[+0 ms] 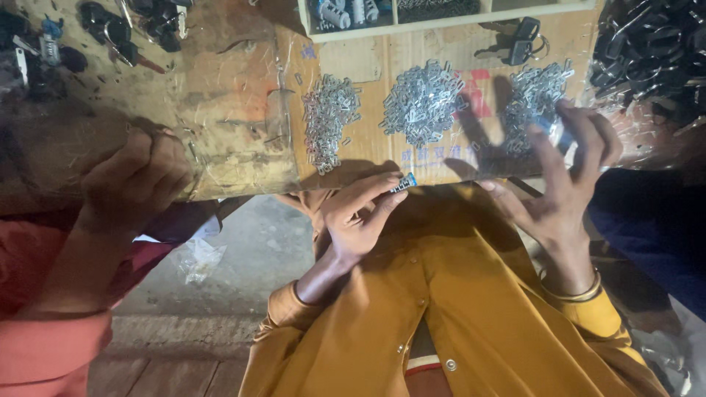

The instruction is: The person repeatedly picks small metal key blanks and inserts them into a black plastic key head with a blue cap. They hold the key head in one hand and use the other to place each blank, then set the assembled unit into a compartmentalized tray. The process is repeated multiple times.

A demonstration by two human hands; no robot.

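A head camera looks down at a worn bench covered with taped cardboard (pixel 441 51). The person wears a mustard shirt.

The left hand (pixel 357 217), near centre, pinches a small metal part (pixel 404 182) with a blue end between thumb and forefinger, at the bench edge.

The right hand (pixel 562 176), at 3 o'clock, is spread with fingers apart, its fingertips over the right heap (pixel 533 99) of small silver pieces. It grips nothing that can be seen.

Two more heaps lie at 12 o'clock: a middle heap (pixel 421 101) and a left heap (pixel 329 119).

Another person's hand (pixel 136 176), in a pink sleeve, rests closed at 9 o'clock.

Risks, as a judgement: the pinched part sits over the edge, so a loosened grip could drop it to the floor. The spread fingers could scatter the right heap or push pieces off the bench.
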